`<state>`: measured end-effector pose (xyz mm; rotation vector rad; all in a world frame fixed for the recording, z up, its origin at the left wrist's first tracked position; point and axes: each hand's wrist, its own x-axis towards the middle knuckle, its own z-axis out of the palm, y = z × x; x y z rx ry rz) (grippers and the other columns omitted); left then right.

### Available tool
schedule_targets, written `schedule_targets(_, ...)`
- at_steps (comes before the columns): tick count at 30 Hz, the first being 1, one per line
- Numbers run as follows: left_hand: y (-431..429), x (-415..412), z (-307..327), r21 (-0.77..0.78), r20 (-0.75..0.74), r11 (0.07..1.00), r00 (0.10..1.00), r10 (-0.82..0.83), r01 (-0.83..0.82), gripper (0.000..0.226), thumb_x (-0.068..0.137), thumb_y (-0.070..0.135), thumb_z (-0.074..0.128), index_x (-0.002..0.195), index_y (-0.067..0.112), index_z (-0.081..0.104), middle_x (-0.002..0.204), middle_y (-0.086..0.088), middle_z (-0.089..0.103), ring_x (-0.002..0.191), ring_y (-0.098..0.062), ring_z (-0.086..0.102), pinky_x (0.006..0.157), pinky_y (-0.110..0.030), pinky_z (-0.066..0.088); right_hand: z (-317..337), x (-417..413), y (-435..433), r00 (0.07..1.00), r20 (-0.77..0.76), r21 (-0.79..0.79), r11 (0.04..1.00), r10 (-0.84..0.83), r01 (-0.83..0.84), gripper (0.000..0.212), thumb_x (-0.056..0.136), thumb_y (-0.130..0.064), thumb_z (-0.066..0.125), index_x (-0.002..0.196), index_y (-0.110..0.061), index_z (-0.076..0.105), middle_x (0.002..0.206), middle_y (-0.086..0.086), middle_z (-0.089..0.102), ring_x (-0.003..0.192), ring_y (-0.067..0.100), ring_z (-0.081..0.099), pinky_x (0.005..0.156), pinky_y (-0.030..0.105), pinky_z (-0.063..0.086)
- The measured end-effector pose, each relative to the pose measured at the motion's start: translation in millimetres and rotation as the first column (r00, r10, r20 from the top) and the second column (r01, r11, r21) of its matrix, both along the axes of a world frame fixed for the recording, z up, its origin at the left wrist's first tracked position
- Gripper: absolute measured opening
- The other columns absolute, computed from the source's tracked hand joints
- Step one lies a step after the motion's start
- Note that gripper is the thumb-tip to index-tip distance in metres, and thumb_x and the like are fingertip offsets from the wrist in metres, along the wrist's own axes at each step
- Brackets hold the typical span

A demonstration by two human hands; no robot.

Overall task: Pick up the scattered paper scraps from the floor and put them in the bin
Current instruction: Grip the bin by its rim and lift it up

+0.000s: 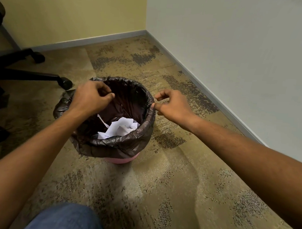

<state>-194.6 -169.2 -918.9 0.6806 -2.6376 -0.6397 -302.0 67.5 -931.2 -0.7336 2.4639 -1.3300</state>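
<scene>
A pink bin (121, 160) lined with a black plastic bag (127, 141) stands on the carpet at centre. Several white paper scraps (118, 128) lie inside it. My left hand (91, 96) hovers over the bin's left rim with its fingers curled in and the thumb touching them; no paper shows in it. My right hand (172, 105) is at the right rim, its thumb and bent forefinger pinching the edge of the bag. No scraps are visible on the floor in view.
An office chair base (31, 75) with black castors stands to the left, one castor close to the bin. Two walls meet in the corner behind. My knee in blue jeans (67, 219) is at the bottom edge.
</scene>
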Motion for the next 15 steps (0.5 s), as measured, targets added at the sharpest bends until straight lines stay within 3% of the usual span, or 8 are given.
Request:
schedule_targets(3,-23.0,6.5,-7.2,-0.075,0.049,0.990,0.991,0.123,-0.119,0.032,0.088,0.038,0.073,0.111,0.017,0.075,0.094,-0.009,0.074,0.089,-0.027,0.066,0.082,-0.035,0.054,-1.2,0.0,-3.4,0.986,0.161,-0.044,0.998,-0.036,0.044,0.037,0.082,-0.007,0.076,0.114,-0.013,0.058,0.106,0.009,0.064,0.097,0.027,0.070,0.083,0.045,0.063)
schedule_targets(7,-42.0,25.0,-14.0,-0.130,0.111,0.949,0.947,0.301,-0.286,0.041,0.089,0.040,0.065,0.122,0.016,0.068,0.116,-0.017,0.067,0.112,-0.041,0.059,0.101,-0.049,0.049,-5.3,-1.4,-8.7,0.973,0.218,-0.041,0.995,-0.081,0.092,0.040,0.081,0.000,0.075,0.114,-0.012,0.057,0.096,0.011,0.070,0.090,0.024,0.073,0.082,0.047,0.062)
schedule_targets(11,-42.5,46.2,-10.9,0.027,0.166,0.931,0.920,0.356,-0.365,0.040,0.096,0.038,0.057,0.128,0.015,0.064,0.123,-0.016,0.066,0.122,-0.039,0.056,0.102,-0.051,0.049,-1.6,3.0,-13.2,0.965,0.228,0.014,0.991,-0.132,0.133,0.031,0.083,0.003,0.072,0.107,-0.011,0.059,0.089,0.011,0.071,0.081,0.018,0.071,0.073,0.031,0.062)
schedule_targets(15,-37.9,61.7,-2.7,0.021,0.280,0.912,0.878,0.387,-0.409,0.038,0.102,0.038,0.048,0.129,0.018,0.067,0.128,-0.021,0.058,0.124,-0.044,0.048,0.103,-0.052,0.043,7.7,13.6,-17.9,0.944,0.279,0.057,0.984,-0.178,0.169,0.018,0.090,-0.002,0.066,0.102,-0.013,0.060,0.081,0.005,0.062,0.068,0.013,0.060,0.061,0.018,0.051)
